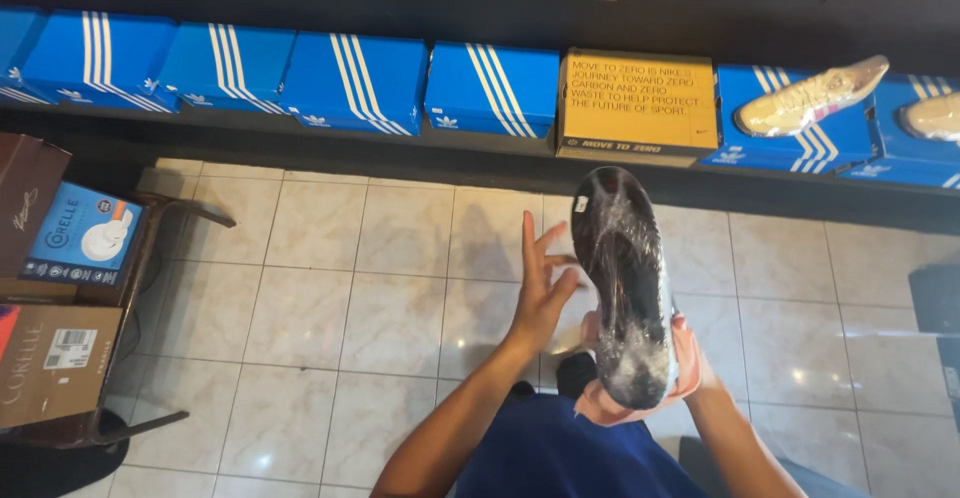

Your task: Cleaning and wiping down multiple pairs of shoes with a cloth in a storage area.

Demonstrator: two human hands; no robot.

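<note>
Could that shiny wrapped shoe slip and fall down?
It might. The right hand grips only the heel end of the plastic-wrapped shoe, and the wrap looks slick. The left hand is open with just fingertips near it, so the shoe could slide out and drop onto the hard tiled floor.

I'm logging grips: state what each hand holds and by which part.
The right hand grips a dark shoe wrapped in clear film around its near end, sole side up. The left hand is spread open beside the shoe and grips nothing.
</note>
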